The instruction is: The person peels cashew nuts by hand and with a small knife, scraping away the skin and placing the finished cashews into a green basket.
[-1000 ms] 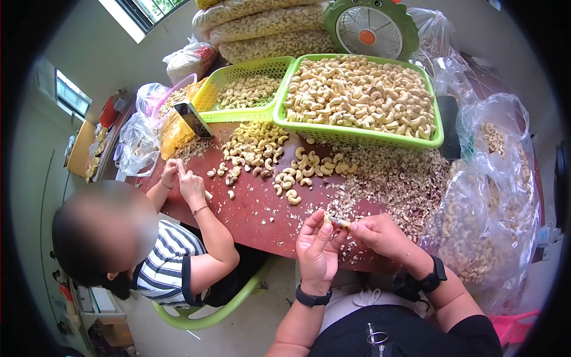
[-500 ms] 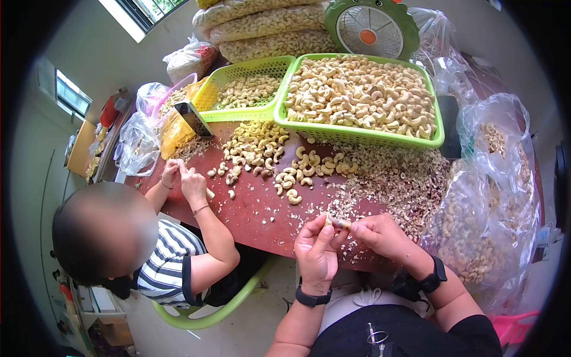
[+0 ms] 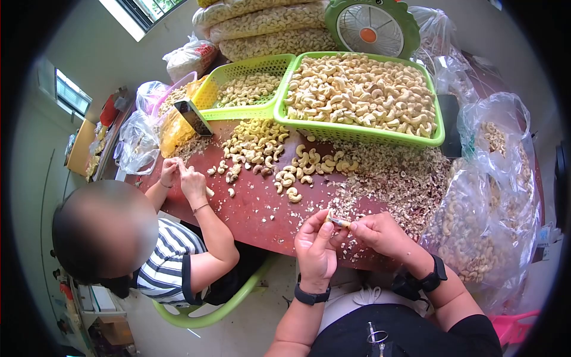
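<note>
Close to the table's front edge, my left hand (image 3: 318,247) pinches a cashew (image 3: 329,216) between thumb and fingers. My right hand (image 3: 379,233) is closed around a small peeling knife (image 3: 340,223) with a yellowish handle. The knife's tip meets the cashew, and its blade is too small to make out clearly. Just beyond my hands lie peeled cashews (image 3: 309,163) in a loose group, with a larger pile of cashews (image 3: 253,143) behind them. Skin scraps (image 3: 395,184) cover the table to the right.
A green basket (image 3: 363,140) heaped with cashews stands at the back, beside a yellow-green basket (image 3: 238,113). Clear plastic bags (image 3: 482,220) line the right side. A co-worker (image 3: 172,256) sits at left, hands raised. A phone (image 3: 193,117) and a fan (image 3: 369,35) stand farther back.
The knife has turned slightly in my right hand and now lies across the cashew at a different angle. My hands have otherwise hardly moved.
</note>
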A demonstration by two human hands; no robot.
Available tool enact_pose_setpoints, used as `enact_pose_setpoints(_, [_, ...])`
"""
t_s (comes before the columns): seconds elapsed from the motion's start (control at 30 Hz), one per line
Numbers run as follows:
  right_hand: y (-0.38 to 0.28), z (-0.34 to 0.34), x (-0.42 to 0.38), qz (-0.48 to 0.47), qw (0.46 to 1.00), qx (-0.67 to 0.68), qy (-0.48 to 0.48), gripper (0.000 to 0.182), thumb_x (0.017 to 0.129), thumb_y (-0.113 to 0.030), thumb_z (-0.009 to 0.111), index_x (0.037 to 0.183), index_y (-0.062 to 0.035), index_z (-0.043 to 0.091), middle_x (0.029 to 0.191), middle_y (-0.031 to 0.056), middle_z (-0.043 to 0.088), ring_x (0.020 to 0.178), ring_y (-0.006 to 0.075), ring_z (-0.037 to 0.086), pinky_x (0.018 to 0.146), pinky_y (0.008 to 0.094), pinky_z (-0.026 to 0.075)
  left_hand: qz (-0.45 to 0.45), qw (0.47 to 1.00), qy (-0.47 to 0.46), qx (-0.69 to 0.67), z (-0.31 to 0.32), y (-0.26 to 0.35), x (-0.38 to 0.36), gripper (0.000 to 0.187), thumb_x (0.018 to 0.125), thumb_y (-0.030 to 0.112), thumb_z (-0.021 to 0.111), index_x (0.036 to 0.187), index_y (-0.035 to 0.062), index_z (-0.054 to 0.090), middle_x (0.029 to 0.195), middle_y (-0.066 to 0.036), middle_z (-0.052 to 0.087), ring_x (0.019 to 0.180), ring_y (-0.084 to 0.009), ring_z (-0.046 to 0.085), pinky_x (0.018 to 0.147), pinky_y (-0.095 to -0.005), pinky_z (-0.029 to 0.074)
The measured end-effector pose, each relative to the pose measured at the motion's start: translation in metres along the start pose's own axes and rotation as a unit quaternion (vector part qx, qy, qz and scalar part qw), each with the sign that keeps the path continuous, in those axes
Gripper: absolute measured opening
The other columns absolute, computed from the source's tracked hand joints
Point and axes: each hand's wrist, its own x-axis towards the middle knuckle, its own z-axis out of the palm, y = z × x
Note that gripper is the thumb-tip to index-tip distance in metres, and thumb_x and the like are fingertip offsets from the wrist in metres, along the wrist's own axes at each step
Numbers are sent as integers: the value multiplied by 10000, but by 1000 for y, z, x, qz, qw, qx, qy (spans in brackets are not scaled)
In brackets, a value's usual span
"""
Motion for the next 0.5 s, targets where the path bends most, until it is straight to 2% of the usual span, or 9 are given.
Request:
enact_pose_setpoints(0.07, [1,0,0,3,1000,-5,-1,375,856,-292,478,633,-5,573,513,23,520,486,77,473,456,240,381,14,1000,4,10,-3,-2,-1,196,820,-15,503,1015,-29,493,930,-113,566,848,-187,580,741,-314,525])
enact_pose_setpoints(0.13, [5,2,1,-1,1000,17,11,363,832,-332,500,727,-5,616,482,67,497,454,105,452,431,277,366,21,1000,6,17,-1,-3,-3,196,819,-18,503,1014,-32,492,930,-112,564,849,-188,578,747,-319,524])
enact_pose_setpoints(0.5, [8,3,2,-7,1000,1,14,355,834,-317,487,702,-7,600,489,66,507,454,116,460,439,281,374,15,1000,16,20,0,-1,-1,185,810,-24,508,993,-36,483,913,-107,556,826,-192,583,750,-334,529])
